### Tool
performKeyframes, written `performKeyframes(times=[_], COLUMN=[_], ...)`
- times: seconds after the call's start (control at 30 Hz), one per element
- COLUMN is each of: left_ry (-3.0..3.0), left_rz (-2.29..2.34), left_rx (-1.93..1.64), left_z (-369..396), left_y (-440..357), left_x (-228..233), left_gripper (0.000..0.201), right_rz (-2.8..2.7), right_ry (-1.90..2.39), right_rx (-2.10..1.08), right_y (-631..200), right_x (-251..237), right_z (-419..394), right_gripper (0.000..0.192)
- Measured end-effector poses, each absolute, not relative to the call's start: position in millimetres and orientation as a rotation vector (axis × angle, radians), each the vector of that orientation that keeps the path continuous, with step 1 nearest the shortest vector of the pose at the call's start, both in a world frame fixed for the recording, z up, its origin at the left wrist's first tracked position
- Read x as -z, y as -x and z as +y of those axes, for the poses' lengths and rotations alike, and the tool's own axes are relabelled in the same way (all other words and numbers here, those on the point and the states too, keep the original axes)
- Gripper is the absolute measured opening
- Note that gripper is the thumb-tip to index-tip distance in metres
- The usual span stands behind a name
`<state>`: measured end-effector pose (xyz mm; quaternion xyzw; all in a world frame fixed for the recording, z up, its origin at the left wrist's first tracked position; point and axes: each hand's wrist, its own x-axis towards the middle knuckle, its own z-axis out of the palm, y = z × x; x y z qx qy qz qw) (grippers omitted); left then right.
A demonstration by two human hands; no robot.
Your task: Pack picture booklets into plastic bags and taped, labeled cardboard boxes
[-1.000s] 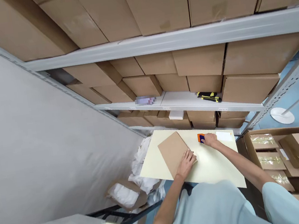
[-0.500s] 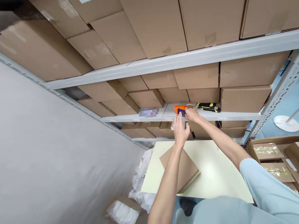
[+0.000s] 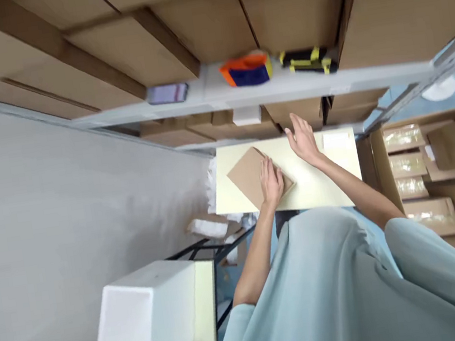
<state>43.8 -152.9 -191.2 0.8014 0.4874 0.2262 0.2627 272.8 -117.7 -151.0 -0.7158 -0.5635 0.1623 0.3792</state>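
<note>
I'm seeing the flat brown cardboard packet (image 3: 253, 175) lying on the pale yellow table (image 3: 319, 191), its long axis slanting from near-right to far-left. My left hand (image 3: 271, 180) is pressing flat on it, fingers extended; my right hand (image 3: 303, 140) is hovering open, holding nothing.

Bright, even light; motion blur throughout, edges stretched.
</note>
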Motion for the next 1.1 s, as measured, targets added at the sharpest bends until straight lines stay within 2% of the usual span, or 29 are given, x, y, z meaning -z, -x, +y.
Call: performKeyframes(times=[0.13,0.23,0.37,0.57,0.7,0.87,0.97,1.1], left_ry=[-2.170,-2.156,-2.136,-2.135,-2.132,-2.109,-2.116,-2.086], left_rz=[1.355,1.389,1.398,1.403,1.372,1.329,1.283,1.429], left_rx=[-0.464,-0.439,-0.399,-0.415,-0.469,-0.487,-0.519,-0.490], left_z=[-178.4,-182.8,-182.4,-181.3,-183.7,-182.2,-143.6,-42.3], left_y=[-36.7,-36.1,-35.4,-34.5,-38.3,-37.9,-25.4,-6.9], left_x=[227.6,237.8,237.1,242.2,245.8,231.7,214.9,189.9], left_gripper=[0.070,0.068,0.067,0.068,0.069,0.069,0.069,0.070], right_rz=[-1.164,-1.030,-0.920,-0.742,-0.688,-0.439,-0.090,0.279], right_ry=[1.939,1.923,1.725,1.484,1.457,1.641,1.771,1.662], right_rx=[-0.858,-1.125,-1.354,-1.547,-1.600,-1.633,-1.654,-1.811], right_y=[-249.5,-224.9,-195.1,-168.1,-167.3,-170.9,-166.8,-153.5], right_x=[250.9,281.4,280.4,283.9,293.0,272.6,256.2,241.5], right_z=[-228.0,-285.2,-307.4,-268.4,-242.1,-237.9,-249.0,-256.2], right_gripper=[0.086,0.097,0.099,0.103,0.109,0.098,0.092,0.095])
